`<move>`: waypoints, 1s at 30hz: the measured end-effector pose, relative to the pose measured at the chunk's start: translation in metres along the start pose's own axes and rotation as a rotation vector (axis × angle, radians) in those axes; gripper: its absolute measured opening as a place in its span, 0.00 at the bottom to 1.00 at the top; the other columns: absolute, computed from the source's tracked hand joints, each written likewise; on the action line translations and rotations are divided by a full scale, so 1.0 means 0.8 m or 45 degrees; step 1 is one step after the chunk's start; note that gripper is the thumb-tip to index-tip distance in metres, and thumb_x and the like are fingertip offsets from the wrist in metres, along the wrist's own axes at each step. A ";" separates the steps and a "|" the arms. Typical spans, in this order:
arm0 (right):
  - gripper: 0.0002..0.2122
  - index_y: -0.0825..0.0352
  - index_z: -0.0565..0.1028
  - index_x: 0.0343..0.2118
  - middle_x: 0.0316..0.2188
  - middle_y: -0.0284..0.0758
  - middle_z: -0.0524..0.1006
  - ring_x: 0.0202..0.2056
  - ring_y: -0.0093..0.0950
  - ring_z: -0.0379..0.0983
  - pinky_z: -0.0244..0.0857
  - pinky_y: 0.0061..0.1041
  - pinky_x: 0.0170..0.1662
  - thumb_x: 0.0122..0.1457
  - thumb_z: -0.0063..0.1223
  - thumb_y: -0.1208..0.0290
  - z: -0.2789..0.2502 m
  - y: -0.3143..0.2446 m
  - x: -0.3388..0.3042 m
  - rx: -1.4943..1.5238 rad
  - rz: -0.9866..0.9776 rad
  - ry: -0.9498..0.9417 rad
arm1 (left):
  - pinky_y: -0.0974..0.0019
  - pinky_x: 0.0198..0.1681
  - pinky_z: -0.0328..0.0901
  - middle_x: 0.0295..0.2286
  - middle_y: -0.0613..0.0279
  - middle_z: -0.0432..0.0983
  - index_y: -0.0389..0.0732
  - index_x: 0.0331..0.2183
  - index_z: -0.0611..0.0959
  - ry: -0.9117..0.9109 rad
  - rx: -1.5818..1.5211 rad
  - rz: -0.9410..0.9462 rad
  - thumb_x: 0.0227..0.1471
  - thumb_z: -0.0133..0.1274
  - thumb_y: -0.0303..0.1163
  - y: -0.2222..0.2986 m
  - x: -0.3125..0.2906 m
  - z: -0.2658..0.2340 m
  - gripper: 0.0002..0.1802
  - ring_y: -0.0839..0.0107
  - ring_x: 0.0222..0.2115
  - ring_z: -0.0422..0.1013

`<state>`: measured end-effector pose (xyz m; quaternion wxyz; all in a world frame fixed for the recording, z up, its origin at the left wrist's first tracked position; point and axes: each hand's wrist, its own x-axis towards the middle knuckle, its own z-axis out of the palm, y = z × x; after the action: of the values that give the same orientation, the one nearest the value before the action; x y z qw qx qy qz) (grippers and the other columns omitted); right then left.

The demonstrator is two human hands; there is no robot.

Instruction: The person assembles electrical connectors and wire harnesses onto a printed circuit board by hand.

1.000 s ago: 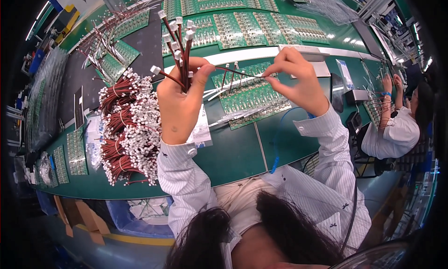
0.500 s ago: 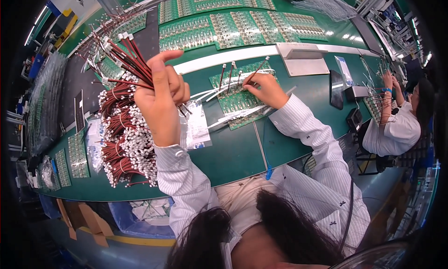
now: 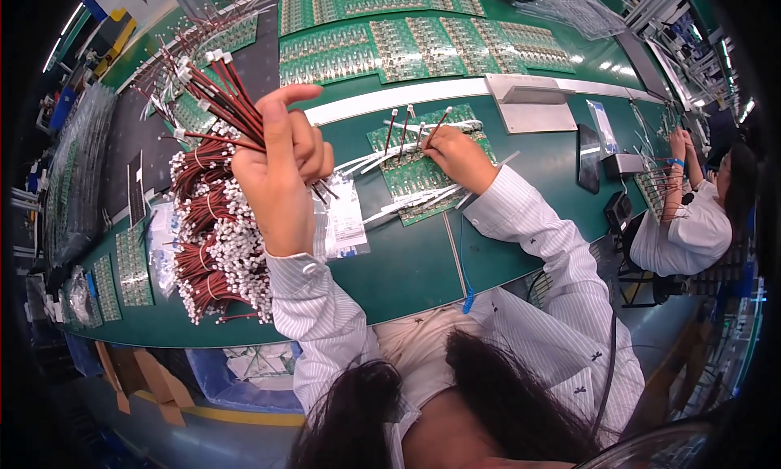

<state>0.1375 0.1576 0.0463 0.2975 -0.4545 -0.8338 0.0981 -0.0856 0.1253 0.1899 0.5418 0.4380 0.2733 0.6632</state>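
Observation:
My left hand (image 3: 283,156) is closed round a bunch of red-and-black wire leads (image 3: 232,103) with white connectors, raised over the bench. In my right hand (image 3: 460,156) one red-and-black wire lead (image 3: 438,126) is pinched, its white connector pointing up. Its lower end meets the green circuit board panel (image 3: 419,180), hidden by my fingers. Several other leads stand up from the panel to the left of that hand. White cable-like strips (image 3: 423,197) lie across the panel.
Bundled wire leads (image 3: 215,249) are heaped to the left of my left forearm. Rows of circuit board panels (image 3: 423,50) lie at the back. A metal bracket (image 3: 529,103) and a black phone-like slab (image 3: 587,158) lie at the right. Beyond them a co-worker (image 3: 691,217) sits.
The lead in my right hand has shifted slightly left and stands steeper. My right hand has moved a little left with it; the left hand still holds its bunch.

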 end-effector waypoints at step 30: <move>0.05 0.69 0.71 0.23 0.17 0.29 0.68 0.16 0.16 0.60 0.53 0.15 0.19 0.41 0.56 0.78 -0.145 -0.141 0.030 0.475 0.066 -0.016 | 0.83 0.10 0.44 0.21 0.68 0.62 0.41 0.40 0.62 -0.537 0.016 -0.543 0.54 0.27 0.49 -0.054 -0.028 0.052 0.22 0.88 0.10 0.49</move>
<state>0.1164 0.1006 0.1983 0.3686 -0.4122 -0.7911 0.2615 -0.0275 0.1104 0.1664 0.7110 0.5023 0.2446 0.4270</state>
